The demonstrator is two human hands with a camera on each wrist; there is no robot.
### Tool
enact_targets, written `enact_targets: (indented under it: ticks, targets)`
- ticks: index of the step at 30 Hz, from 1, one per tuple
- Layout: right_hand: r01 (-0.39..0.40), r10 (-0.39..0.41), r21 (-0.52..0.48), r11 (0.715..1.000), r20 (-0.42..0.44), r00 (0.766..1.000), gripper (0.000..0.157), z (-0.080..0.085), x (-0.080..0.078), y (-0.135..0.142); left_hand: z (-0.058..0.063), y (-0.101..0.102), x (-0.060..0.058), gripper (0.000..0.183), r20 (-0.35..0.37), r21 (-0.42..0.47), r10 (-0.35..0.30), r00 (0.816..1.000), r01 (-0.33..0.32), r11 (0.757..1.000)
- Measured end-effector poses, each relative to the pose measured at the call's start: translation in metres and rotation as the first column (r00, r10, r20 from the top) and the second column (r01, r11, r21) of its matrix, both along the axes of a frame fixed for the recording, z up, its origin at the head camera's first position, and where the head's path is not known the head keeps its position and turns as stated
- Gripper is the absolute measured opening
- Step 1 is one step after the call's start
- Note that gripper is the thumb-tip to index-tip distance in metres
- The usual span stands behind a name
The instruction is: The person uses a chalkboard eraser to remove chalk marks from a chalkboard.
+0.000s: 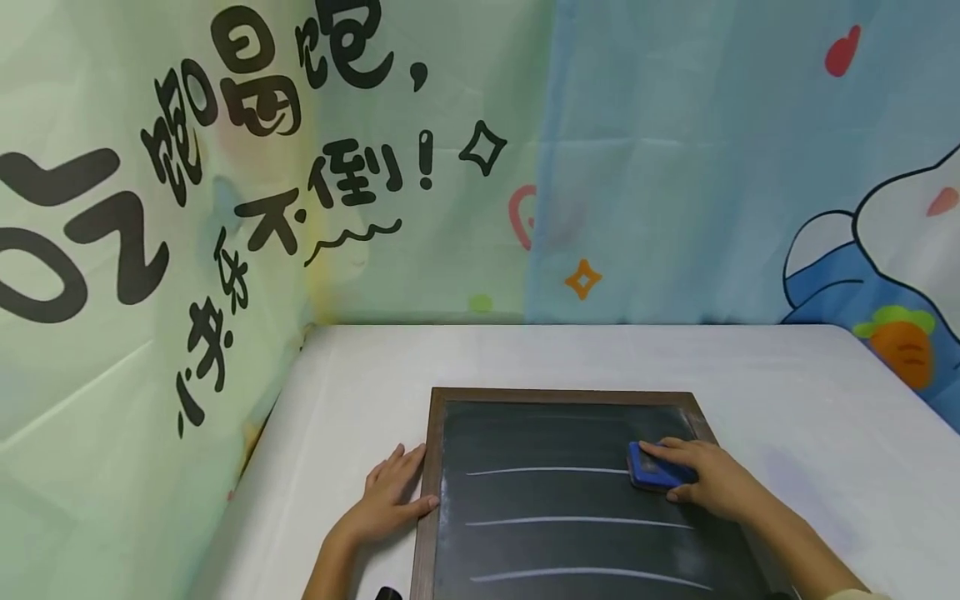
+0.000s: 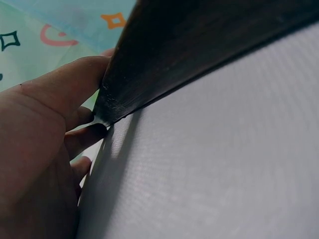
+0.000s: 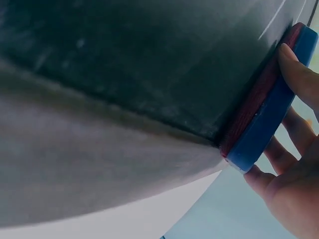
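A blackboard (image 1: pixel 570 500) in a brown wooden frame (image 1: pixel 562 396) lies on the white table, with three white chalk lines across it. My right hand (image 1: pixel 712 475) grips a blue eraser (image 1: pixel 648 468) near the board's right side, thumb on one edge and fingers on the other. In the right wrist view, the eraser's dark red felt (image 3: pixel 254 99) faces the board surface. The top line's right end meets the eraser. My left hand (image 1: pixel 390 496) rests at the frame's left side, its thumb on the frame and its fingers extended along the outer edge.
The white table (image 1: pixel 360 375) reaches back to a printed cloth backdrop (image 1: pixel 675 167) with lettering and cartoon shapes, which also runs along the left side. A small black object (image 1: pixel 387 593) sits at the bottom edge, left of the board.
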State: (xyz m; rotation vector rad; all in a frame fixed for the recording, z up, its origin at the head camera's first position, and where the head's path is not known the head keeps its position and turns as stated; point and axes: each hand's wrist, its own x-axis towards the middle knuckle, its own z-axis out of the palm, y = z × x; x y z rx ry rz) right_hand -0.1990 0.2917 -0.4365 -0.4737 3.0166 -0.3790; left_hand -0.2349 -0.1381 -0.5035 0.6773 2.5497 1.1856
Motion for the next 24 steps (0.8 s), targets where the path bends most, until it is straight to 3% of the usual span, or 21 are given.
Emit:
enact_targets:
  ticks: [15, 24]
  targets:
    - [0.003, -0.004, -0.023, 1.000, -0.028, 1.000, 0.063, 0.000, -0.001, -0.013, 0.004, 0.002, 0.000, 0.076, -0.007, 0.004, 0.008, 1.000, -0.008, 1.000]
    - [0.010, -0.009, -0.008, 1.000, 0.019, 1.000, 0.062, 0.003, -0.008, -0.064, 0.003, 0.001, 0.001, 0.075, -0.015, -0.002, 0.018, 1.000, -0.018, 1.000]
